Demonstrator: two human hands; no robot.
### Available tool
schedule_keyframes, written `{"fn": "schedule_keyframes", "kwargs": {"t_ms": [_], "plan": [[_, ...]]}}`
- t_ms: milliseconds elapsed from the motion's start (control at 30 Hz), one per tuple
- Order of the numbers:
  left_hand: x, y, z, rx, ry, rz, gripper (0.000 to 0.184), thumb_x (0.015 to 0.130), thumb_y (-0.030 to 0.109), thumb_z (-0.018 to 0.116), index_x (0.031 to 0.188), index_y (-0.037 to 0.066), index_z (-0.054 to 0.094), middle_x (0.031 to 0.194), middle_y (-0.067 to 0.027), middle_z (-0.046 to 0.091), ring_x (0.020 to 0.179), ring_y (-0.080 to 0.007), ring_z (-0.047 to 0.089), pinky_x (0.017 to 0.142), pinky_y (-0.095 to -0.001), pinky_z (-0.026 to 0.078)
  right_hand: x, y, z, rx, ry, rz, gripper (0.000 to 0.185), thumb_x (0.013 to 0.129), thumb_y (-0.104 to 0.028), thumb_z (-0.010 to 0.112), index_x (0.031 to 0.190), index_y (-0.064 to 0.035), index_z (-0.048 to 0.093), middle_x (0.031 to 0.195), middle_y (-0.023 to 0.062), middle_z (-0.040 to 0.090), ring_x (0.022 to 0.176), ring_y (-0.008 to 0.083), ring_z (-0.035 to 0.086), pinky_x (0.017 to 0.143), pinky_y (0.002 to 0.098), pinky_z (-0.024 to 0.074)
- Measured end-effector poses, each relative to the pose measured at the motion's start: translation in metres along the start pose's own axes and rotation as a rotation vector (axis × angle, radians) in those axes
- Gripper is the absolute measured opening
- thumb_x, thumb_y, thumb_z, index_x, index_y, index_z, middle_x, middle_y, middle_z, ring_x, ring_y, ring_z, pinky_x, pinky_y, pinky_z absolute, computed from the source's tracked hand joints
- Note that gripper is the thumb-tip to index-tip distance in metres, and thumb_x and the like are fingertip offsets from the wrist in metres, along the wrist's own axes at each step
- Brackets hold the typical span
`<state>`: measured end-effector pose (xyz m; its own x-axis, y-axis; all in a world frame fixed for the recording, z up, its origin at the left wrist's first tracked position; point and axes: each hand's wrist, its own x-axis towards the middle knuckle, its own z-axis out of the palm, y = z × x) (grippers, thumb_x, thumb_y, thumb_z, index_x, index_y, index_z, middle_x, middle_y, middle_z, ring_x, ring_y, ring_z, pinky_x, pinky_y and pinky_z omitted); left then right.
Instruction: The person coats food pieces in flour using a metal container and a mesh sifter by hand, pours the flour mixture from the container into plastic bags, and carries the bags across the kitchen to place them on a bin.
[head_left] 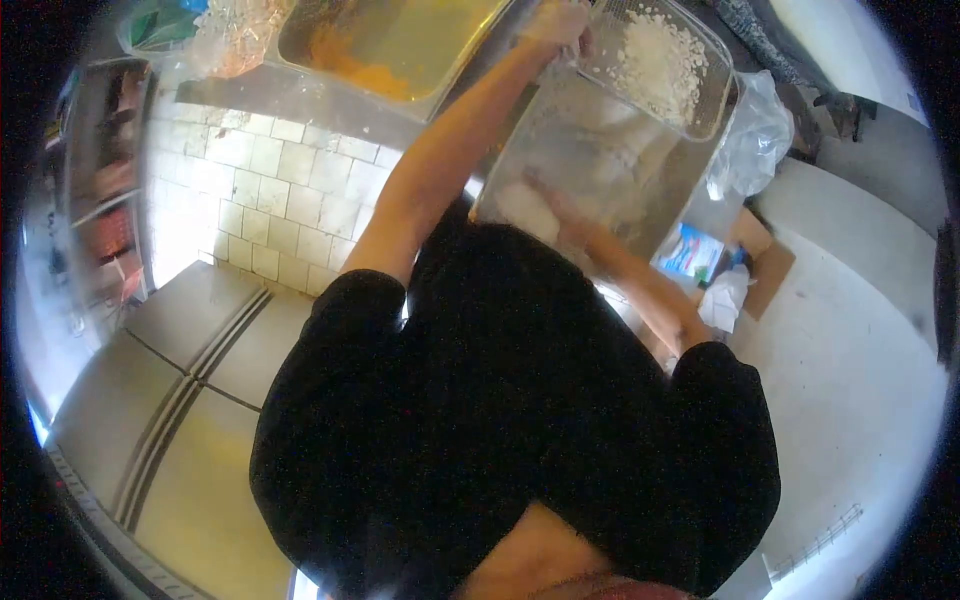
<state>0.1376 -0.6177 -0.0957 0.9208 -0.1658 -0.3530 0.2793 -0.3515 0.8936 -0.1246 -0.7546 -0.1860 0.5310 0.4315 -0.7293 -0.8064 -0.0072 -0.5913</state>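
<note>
A wire mesh basket (715, 60) holding small white pieces (660, 65) sits over the far right part of a metal tray (690, 190). My left hand (562, 28) is at the basket's left end, with its fingers curled at the rim. Inside the tray, pale flour-like powder (610, 140) covers the bottom. Low on the tray's near left side is my right hand (550, 200), beside a whitish patch of powder. Motion smears its fingers, so their grip does not show.
Left of the flour tray stands another metal tray (400, 45) with yellow-orange residue. Clear plastic bags (755, 135) hang at the right, near a blue-and-white package (688, 252) and a cardboard piece (770, 265). A steel cabinet (200, 380) stands lower left.
</note>
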Motion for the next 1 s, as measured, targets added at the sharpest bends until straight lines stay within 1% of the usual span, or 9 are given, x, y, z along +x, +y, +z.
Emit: {"fn": "schedule_keyframes", "kwargs": {"t_ms": [167, 267, 333, 600, 700, 800, 867, 933, 1000], "plan": [[-0.005, 0.004, -0.003, -0.021, 0.004, 0.006, 0.044, 0.089, 0.036, 0.044, 0.065, 0.003, 0.062, 0.061, -0.012, 0.061, 0.057, -0.0249, 0.061, 0.059, -0.0391, 0.047, -0.051, -0.057, 0.022, 0.03, 0.184, 0.068, 0.049, 0.093, -0.041, 0.044, 0.125, -0.0047, 0.051, 0.122, 0.0105, 0.054, 0.109, 0.0206, 0.053, 0.095, 0.0326, 0.0418], [-0.004, 0.004, -0.002, -0.047, 0.01, 0.018, 0.043, 0.087, 0.036, 0.046, 0.065, 0.003, 0.062, 0.061, -0.0119, 0.062, 0.058, -0.0245, 0.062, 0.06, -0.039, 0.048, -0.05, -0.053, -0.001, -0.412, 0.25, -0.37, 0.047, 0.092, -0.04, 0.046, 0.123, -0.0044, 0.052, 0.115, 0.0106, 0.059, 0.104, 0.0193, 0.057, 0.09, 0.0304, 0.0466], [-0.006, 0.005, -0.001, -0.067, 0.016, 0.029, 0.042, 0.086, 0.036, 0.047, 0.066, 0.003, 0.063, 0.062, -0.0118, 0.062, 0.059, -0.0242, 0.062, 0.06, -0.0389, 0.048, -0.062, -0.077, -0.005, 0.357, 0.312, -0.088, 0.04, 0.094, -0.033, 0.047, 0.117, -0.0019, 0.056, 0.103, 0.0085, 0.065, 0.085, 0.0188, 0.065, 0.077, 0.029, 0.0539], [-0.02, 0.018, -0.003, -0.102, 0.052, 0.055, 0.04, 0.084, 0.036, 0.05, 0.067, 0.003, 0.064, 0.061, -0.0112, 0.064, 0.058, -0.0224, 0.064, 0.061, -0.0377, 0.05, -0.092, -0.199, -0.044, 0.483, 0.421, -0.587, 0.04, 0.094, -0.036, 0.044, 0.12, -0.0082, 0.054, 0.109, 0.0054, 0.062, 0.098, 0.0179, 0.061, 0.084, 0.0307, 0.0488], [-0.023, 0.021, -0.002, -0.073, 0.081, 0.033, 0.041, 0.087, 0.033, 0.047, 0.065, 0.002, 0.063, 0.057, -0.0104, 0.063, 0.052, -0.0202, 0.063, 0.054, -0.0347, 0.05, -0.067, -0.236, -0.056, 0.373, 0.706, -0.664, 0.038, 0.095, -0.033, 0.041, 0.121, -0.0084, 0.054, 0.11, 0.0082, 0.062, 0.101, 0.0218, 0.059, 0.09, 0.0324, 0.0455], [0.0, 0.004, 0.002, -0.179, 0.048, 0.083, 0.041, 0.087, 0.033, 0.046, 0.065, 0.002, 0.063, 0.055, -0.0108, 0.062, 0.049, -0.0195, 0.062, 0.051, -0.0351, 0.049, -0.036, -0.235, -0.105, -0.763, 0.997, -0.753, 0.039, 0.096, -0.031, 0.042, 0.111, -0.0007, 0.061, 0.109, 0.0111, 0.063, 0.107, 0.0179, 0.057, 0.093, 0.0287, 0.0432], [-0.022, 0.022, -0.005, -0.213, 0.066, 0.111, 0.039, 0.087, 0.031, 0.046, 0.065, 0.003, 0.062, 0.054, -0.0114, 0.061, 0.048, -0.0204, 0.061, 0.05, -0.035, 0.049, -0.068, -0.231, -0.071, -0.863, 1.022, -1.072, 0.04, 0.097, -0.031, 0.04, 0.109, 0.0012, 0.061, 0.109, 0.0091, 0.064, 0.103, 0.0176, 0.058, 0.091, 0.0285, 0.0439], [-0.019, 0.021, -0.004, -0.256, 0.048, 0.08, 0.033, 0.085, 0.031, 0.051, 0.075, 0.002, 0.062, 0.058, -0.0101, 0.061, 0.051, -0.0201, 0.06, 0.051, -0.0353, 0.048, -0.084, -0.204, -0.074, -0.738, 0.975, -1.081, 0.041, 0.098, -0.03, 0.037, 0.11, 0.0003, 0.061, 0.108, 0.0089, 0.064, 0.101, 0.0174, 0.059, 0.09, 0.0281, 0.0437], [-0.011, 0.009, -0.002, -0.295, 0.04, 0.024, 0.03, 0.084, 0.031, 0.055, 0.084, 0.002, 0.062, 0.061, -0.0089, 0.06, 0.054, -0.0198, 0.059, 0.052, -0.0356, 0.048, -0.125, -0.176, -0.043, -1.142, 0.999, -0.807, 0.033, 0.095, -0.024, 0.04, 0.115, -0.0052, 0.059, 0.116, 0.0096, 0.062, 0.111, 0.026, 0.055, 0.097, 0.0375, 0.0393]]}}
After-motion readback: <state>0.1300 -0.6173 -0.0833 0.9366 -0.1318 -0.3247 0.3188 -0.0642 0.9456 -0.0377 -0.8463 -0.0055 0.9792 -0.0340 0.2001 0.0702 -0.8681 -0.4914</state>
